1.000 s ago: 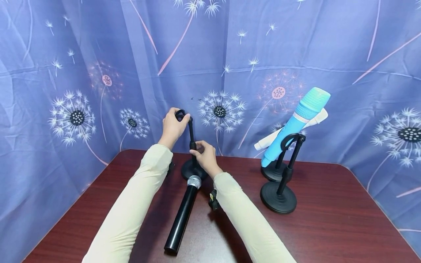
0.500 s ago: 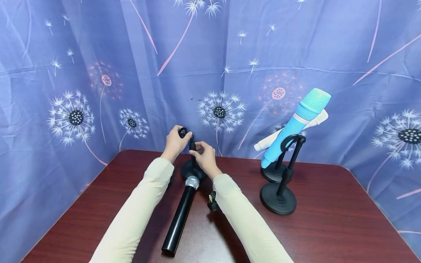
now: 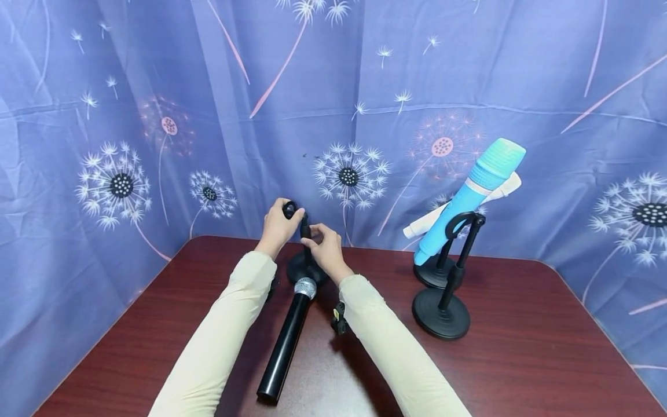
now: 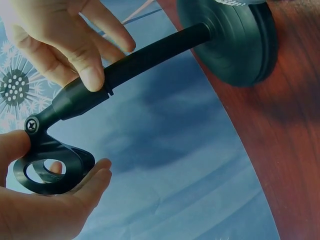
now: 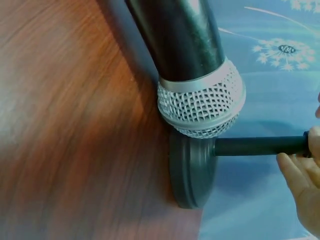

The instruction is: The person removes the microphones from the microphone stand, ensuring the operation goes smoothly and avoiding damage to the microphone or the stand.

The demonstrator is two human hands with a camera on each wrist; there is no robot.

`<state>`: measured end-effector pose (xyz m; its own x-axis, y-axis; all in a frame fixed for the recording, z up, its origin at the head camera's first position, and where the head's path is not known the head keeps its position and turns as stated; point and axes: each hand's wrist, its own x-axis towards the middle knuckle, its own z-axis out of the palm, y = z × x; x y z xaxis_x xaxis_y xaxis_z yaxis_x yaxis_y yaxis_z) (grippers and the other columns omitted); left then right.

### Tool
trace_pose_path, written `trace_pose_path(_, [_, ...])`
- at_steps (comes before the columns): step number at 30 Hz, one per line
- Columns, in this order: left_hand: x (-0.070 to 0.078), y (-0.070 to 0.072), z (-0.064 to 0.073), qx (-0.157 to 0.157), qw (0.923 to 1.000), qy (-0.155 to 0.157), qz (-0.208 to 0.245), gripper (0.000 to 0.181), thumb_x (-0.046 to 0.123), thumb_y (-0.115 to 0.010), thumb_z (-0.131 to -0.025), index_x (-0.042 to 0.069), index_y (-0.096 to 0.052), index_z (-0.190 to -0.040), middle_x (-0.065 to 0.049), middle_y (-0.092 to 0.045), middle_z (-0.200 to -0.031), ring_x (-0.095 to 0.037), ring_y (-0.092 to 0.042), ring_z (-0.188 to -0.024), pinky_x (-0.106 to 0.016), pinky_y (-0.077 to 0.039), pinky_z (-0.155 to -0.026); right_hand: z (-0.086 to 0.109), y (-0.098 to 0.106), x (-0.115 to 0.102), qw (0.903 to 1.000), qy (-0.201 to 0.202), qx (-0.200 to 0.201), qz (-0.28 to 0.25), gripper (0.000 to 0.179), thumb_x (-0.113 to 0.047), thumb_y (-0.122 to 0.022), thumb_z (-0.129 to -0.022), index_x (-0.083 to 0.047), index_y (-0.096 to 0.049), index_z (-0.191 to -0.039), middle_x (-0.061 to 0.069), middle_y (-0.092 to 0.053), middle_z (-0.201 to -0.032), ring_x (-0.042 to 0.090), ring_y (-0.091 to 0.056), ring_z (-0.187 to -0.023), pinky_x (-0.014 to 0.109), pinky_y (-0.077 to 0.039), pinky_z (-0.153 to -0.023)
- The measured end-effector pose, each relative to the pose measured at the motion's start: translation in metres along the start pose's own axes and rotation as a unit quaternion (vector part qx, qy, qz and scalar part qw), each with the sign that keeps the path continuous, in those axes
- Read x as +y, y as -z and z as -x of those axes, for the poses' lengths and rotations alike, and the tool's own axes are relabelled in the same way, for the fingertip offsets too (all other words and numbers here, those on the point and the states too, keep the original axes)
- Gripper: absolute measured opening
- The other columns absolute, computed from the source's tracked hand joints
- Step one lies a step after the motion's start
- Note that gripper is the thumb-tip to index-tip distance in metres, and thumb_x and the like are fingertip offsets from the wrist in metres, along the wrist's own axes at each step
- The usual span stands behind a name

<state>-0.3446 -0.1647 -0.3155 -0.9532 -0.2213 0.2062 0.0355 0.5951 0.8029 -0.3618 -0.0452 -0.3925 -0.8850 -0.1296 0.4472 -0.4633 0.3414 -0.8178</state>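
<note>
A black desktop microphone stand (image 3: 299, 271) stands upright near the table's back edge. My left hand (image 3: 278, 227) holds the ring-shaped clip (image 4: 77, 159) at its top, fingers and thumb around it. Lower down, my right hand (image 3: 327, 250) pinches the collar (image 4: 75, 102) on the pole between thumb and fingers. The pole is short, with the clip just above the collar. In front of the stand lies a black microphone (image 3: 288, 347); its silver mesh head (image 5: 202, 107) is against or over the base's near rim, and I cannot tell whether they touch.
To the right, a blue microphone (image 3: 458, 211) leans in a second black stand (image 3: 442, 314). Behind it a white microphone (image 3: 424, 223) sits tilted in another stand (image 3: 431, 273). A patterned blue curtain (image 3: 333, 87) hangs behind the reddish-brown table (image 3: 531, 336).
My left hand has moved down with the clip, and the stand's upper pole has slid into the collar, making the stand shorter. The right hand has kept its place on the collar.
</note>
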Motion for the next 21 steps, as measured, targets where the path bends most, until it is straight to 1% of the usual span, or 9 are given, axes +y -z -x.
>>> trace_pose_path(3, [0.000, -0.001, 0.001, 0.000, 1.0000, 0.000, 0.009, 0.039, 0.029, -0.058, -0.096, 0.006, -0.049, -0.126, -0.017, -0.053, -0.129, -0.037, -0.044, -0.124, -0.047, -0.037, -0.102, 0.004, 0.005, 0.000, 0.9996, 0.014, -0.010, 0.024, 0.022, -0.007, -0.069, -0.089, 0.000, -0.067, -0.110, 0.013, -0.070, -0.094, 0.026, -0.067, -0.078, 0.035, -0.053, -0.074])
trace_pose_path(7, [-0.001, -0.002, 0.001, 0.003, 0.9999, 0.003, 0.009, 0.038, 0.029, -0.058, -0.096, 0.007, -0.049, -0.125, -0.016, -0.054, -0.128, -0.035, -0.046, -0.123, -0.046, -0.038, -0.101, 0.011, 0.012, 0.002, 0.9973, 0.041, -0.026, 0.055, 0.022, 0.001, -0.064, -0.089, 0.004, -0.066, -0.111, 0.015, -0.071, -0.091, 0.026, -0.065, -0.075, 0.034, -0.051, -0.071])
trace_pose_path(10, [0.000, -0.002, 0.001, 0.003, 1.0000, 0.002, 0.006, 0.038, 0.029, -0.058, -0.096, 0.006, -0.048, -0.125, -0.017, -0.054, -0.127, -0.035, -0.047, -0.122, -0.046, -0.039, -0.101, 0.015, 0.017, 0.003, 0.9964, 0.049, -0.036, 0.059, 0.024, 0.004, -0.062, -0.088, 0.005, -0.066, -0.112, 0.015, -0.071, -0.091, 0.026, -0.066, -0.079, 0.036, -0.052, -0.073])
trace_pose_path(15, [0.003, -0.002, 0.002, 0.000, 1.0000, 0.000, 0.008, 0.040, 0.029, -0.057, -0.096, 0.006, -0.048, -0.127, -0.018, -0.053, -0.129, -0.035, -0.047, -0.123, -0.046, -0.039, -0.100, 0.020, 0.027, 0.001, 0.9952, 0.050, -0.057, 0.062, 0.024, 0.002, -0.062, -0.089, 0.003, -0.067, -0.113, 0.016, -0.070, -0.095, 0.027, -0.066, -0.085, 0.039, -0.052, -0.078])
trace_pose_path(18, [0.003, -0.002, 0.003, 0.001, 1.0000, 0.002, 0.009, 0.041, 0.029, -0.057, -0.097, 0.006, -0.047, -0.128, -0.018, -0.052, -0.130, -0.036, -0.046, -0.124, -0.046, -0.039, -0.101, 0.024, 0.034, 0.000, 0.9938, 0.054, -0.072, 0.065, 0.025, 0.001, -0.062, -0.090, 0.003, -0.066, -0.114, 0.017, -0.069, -0.098, 0.027, -0.066, -0.088, 0.038, -0.052, -0.079])
trace_pose_path(21, [0.002, -0.003, 0.003, 0.007, 0.9999, 0.002, 0.009, 0.042, 0.029, -0.057, -0.097, 0.006, -0.047, -0.130, -0.019, -0.052, -0.132, -0.037, -0.045, -0.125, -0.046, -0.038, -0.102, 0.029, 0.040, -0.001, 0.9930, 0.062, -0.079, 0.062, 0.026, 0.001, -0.061, -0.090, 0.004, -0.065, -0.115, 0.019, -0.068, -0.101, 0.029, -0.065, -0.090, 0.040, -0.052, -0.081])
